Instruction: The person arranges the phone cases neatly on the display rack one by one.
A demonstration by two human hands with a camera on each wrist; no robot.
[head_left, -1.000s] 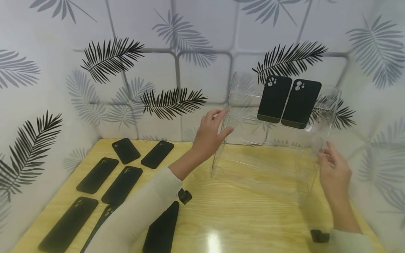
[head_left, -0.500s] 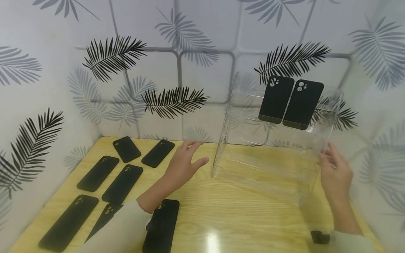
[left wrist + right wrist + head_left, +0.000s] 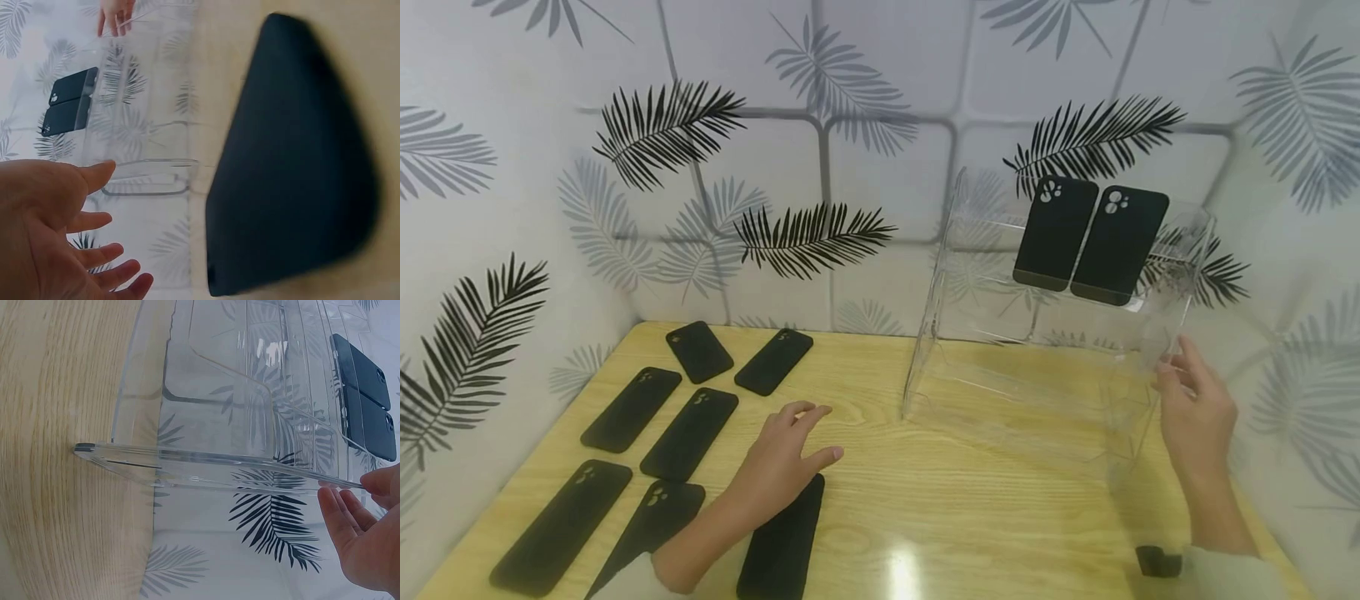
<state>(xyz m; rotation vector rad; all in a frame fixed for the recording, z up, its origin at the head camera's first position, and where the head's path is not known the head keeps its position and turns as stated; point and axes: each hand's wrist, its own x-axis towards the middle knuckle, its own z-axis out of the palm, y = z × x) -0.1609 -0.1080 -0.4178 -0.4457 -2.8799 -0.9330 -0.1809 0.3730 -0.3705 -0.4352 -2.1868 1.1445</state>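
Observation:
My right hand (image 3: 1198, 421) pinches the right side panel of a clear tiered display stand (image 3: 1022, 387), thumb and fingers on either side of its edge in the right wrist view. Two black phone cases, one on the left (image 3: 1055, 233) and one on the right (image 3: 1122, 246), lean side by side on its top tier, camera cutouts up. My left hand (image 3: 775, 467), fingers spread and holding nothing, is over the table beside a black phone case (image 3: 781, 546), partly covering its top end in the head view. That case (image 3: 287, 156) looms large and blurred in the left wrist view.
Several more black phone cases lie at the table's left, among them one at the back (image 3: 700, 352) and one at the front (image 3: 561, 529). Behind the wooden table (image 3: 955, 517) rises a wall (image 3: 880, 183) with a leaf pattern. The stand's lower tiers are see-through.
My left hand has left the stand's left panel and come down and left, toward the phone case at the front. My right hand stays at the stand's right panel.

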